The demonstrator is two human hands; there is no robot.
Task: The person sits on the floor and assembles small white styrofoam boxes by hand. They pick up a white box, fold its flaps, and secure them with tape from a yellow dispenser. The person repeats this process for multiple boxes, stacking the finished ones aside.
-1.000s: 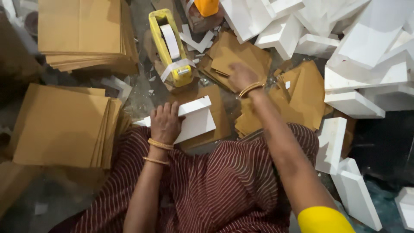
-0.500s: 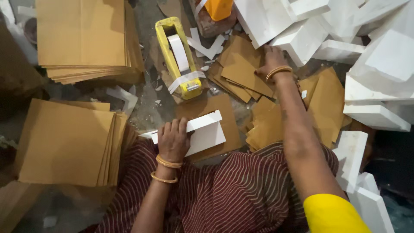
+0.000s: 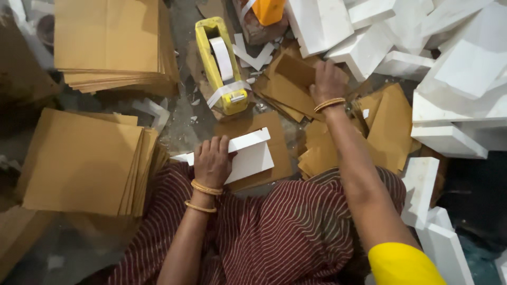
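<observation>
My left hand (image 3: 211, 161) rests palm down on a white foam block (image 3: 248, 155) that lies on a brown cardboard sheet (image 3: 274, 132) in front of my lap. My right hand (image 3: 328, 82) reaches forward and presses on a loose pile of small brown cardboard pieces (image 3: 288, 84); its fingers lie on the top piece, and whether they grip it cannot be told. A yellow tape dispenser (image 3: 221, 63) with a white tape roll stands just beyond the foam block, between both hands.
Two tall stacks of brown cardboard sheets (image 3: 87, 163) (image 3: 113, 45) lie at the left. A heap of white foam blocks (image 3: 454, 68) fills the right and far side. More cardboard pieces (image 3: 388, 126) lie by my right arm. An orange object (image 3: 268, 10) sits at the far edge.
My right hand has reached farther forward onto the pile of small cardboard pieces. My left hand has stayed on the white foam block.
</observation>
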